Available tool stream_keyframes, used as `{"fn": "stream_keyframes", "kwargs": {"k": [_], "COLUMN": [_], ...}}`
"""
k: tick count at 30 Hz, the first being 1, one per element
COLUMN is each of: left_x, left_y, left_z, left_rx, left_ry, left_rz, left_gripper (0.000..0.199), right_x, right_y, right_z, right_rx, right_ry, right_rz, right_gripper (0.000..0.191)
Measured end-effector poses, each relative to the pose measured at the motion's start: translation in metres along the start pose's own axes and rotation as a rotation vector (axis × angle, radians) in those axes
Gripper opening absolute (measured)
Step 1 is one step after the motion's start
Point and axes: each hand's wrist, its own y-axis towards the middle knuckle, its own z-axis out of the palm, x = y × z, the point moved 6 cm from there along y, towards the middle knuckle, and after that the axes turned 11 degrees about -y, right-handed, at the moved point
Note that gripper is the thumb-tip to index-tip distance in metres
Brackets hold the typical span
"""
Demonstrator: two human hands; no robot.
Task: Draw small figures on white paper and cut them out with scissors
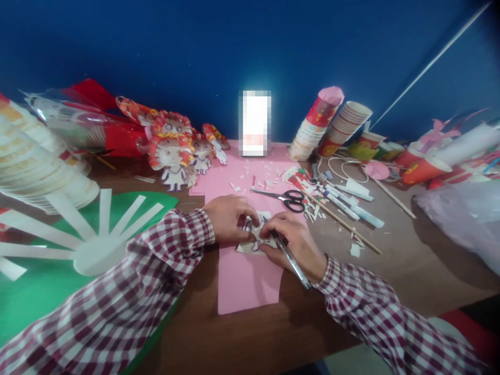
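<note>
1. On the pink sheet [250, 286], the drawn paper [250, 248] lies between left hand [226, 217] and right hand [300, 240].
2. The left curls over its left side; pinching or not, I cannot tell.
3. At the other side, the right grip holds a pen [292, 264] slanting near-right.

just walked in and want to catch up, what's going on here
A person in checked sleeves has both hands at a small piece of paper with drawn lines, over pink paper. The left hand touches it from one side; the right hand is at the other, with a pen held in it. Scissors lie just beyond the hands, near scattered paper scraps. Paper cut-out figures stand farther back on the left.
</note>
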Motion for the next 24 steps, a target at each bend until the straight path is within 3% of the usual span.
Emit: {"fn": "stream_keyframes", "kwargs": {"k": [24], "left_x": [-0.0064], "left_y": [-0.0023], "left_z": [0.0009], "left_rx": [0.025], "left_ry": [0.065], "left_rz": [0.0], "left_gripper": [0.035], "right_x": [0.0013], "right_y": [0.001], "right_z": [0.0], "right_rx": [-0.005], "right_ry": [-0.004], "right_rz": [-0.017], "right_gripper": [0.02]}}
